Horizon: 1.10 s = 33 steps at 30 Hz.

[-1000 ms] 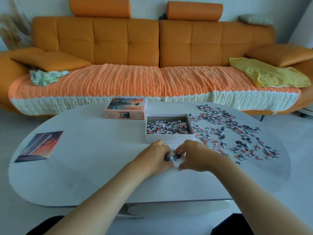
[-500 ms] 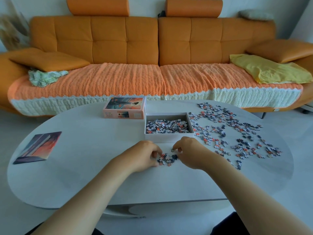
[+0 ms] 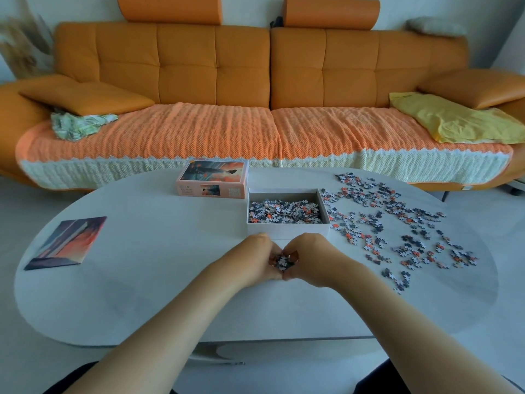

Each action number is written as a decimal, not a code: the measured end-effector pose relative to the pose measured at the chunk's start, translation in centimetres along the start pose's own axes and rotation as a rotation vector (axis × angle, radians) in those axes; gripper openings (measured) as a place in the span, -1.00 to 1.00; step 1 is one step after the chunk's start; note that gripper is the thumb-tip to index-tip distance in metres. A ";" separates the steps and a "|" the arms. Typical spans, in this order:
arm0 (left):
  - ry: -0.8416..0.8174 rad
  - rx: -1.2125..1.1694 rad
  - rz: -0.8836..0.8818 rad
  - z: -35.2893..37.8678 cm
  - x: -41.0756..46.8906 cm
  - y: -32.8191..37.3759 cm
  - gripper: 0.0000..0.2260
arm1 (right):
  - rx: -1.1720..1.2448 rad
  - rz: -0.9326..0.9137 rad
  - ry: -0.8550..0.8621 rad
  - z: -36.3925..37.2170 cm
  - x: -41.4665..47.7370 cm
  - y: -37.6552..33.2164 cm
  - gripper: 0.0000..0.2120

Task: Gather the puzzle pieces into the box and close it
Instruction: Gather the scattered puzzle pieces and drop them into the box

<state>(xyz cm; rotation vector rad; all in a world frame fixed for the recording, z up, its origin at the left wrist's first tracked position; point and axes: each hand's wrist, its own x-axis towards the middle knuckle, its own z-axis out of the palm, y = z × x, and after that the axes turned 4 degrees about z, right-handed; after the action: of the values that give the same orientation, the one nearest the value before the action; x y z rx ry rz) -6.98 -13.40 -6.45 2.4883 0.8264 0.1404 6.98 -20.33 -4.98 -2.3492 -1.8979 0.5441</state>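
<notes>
An open white box stands mid-table with several puzzle pieces inside. Its pink picture lid lies just behind it to the left. Many loose puzzle pieces are spread over the table to the right of the box. Just in front of the box, my left hand and my right hand are cupped together around a small clump of puzzle pieces, fingers curled round it. How many pieces sit between my palms is hidden.
The white oval table also bears a picture card at its left end. Behind the table runs an orange sofa with a knitted cover, cushions and a yellow cloth.
My hands had parted slightly around a small pile on the table half a second ago. Now they have closed together and scooped the pile up between them.
</notes>
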 end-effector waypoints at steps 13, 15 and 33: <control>0.043 -0.021 -0.007 -0.6 -0.5 -0.5 -0.72 | 0.134 0.089 -0.070 -0.6 0.6 0.0 -0.73; 0.064 -0.027 -0.005 -0.5 -0.6 -0.5 -0.75 | 0.129 0.094 -0.066 -0.5 0.8 -0.1 -0.84; 0.413 -0.404 -0.028 -2.1 0.9 -0.8 -0.85 | 0.615 0.078 0.148 -3.0 1.3 -0.1 -0.91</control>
<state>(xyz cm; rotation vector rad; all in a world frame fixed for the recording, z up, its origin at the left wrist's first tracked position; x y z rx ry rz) -7.24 -11.37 -5.06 2.0892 0.8889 0.7540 8.04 -18.56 -2.44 -1.9924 -1.3287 0.7971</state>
